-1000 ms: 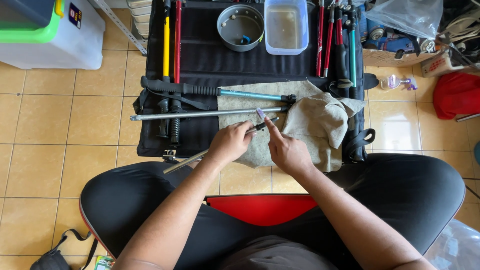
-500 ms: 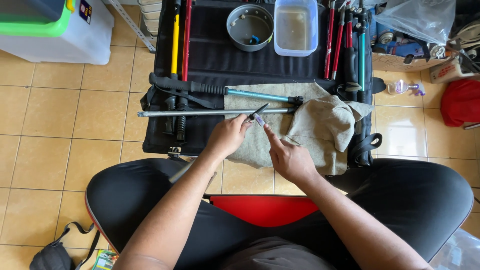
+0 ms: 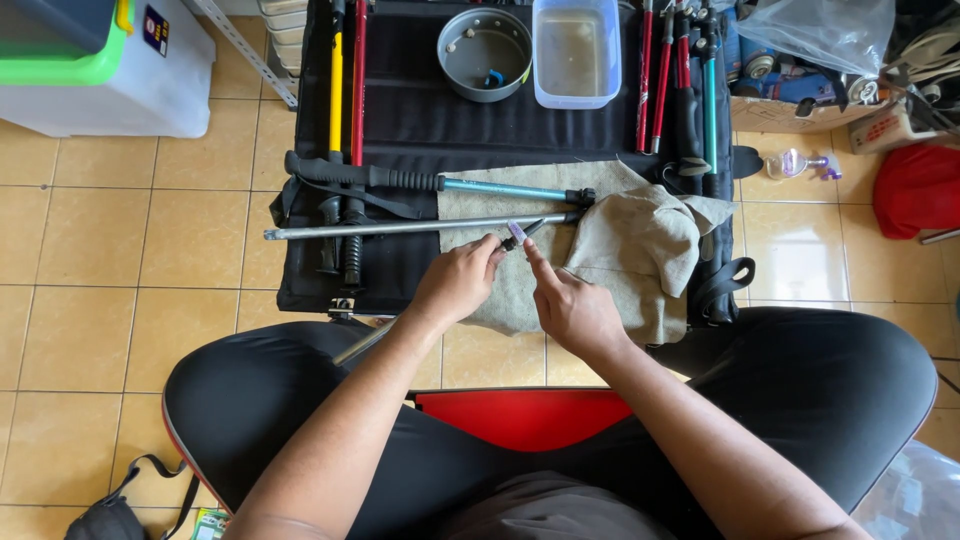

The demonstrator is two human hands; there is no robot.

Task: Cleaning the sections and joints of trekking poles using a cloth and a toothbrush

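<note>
Since a second ago, the left hand (image 3: 455,285) is tilting the thin pole section (image 3: 365,340) more steeply, its black tip (image 3: 530,228) now lifting toward the silver shaft (image 3: 410,227); the right hand (image 3: 572,310) is sliding in closer along the cloth.

Left hand is closing tight around the upper end of the thin pole section, lower end trailing down past the knee; right hand is resting knuckles-down on the beige cloth (image 3: 630,245), forefinger stretched out and touching a small pale purple piece (image 3: 517,231) at the tip; whether that finger and thumb are pinching it, I cannot tell.

Teal pole with black grip (image 3: 440,183) is lying just behind the silver shaft, across the black mat (image 3: 420,120); grey pan (image 3: 483,55) and clear tub of cloudy water (image 3: 572,52) are sitting at the far edge.

Judgement: working well here is meaning keeping the left grip steady, holding the tip over the cloth, and applying only light fingertip pressure; slipping seems the main risk.
</note>
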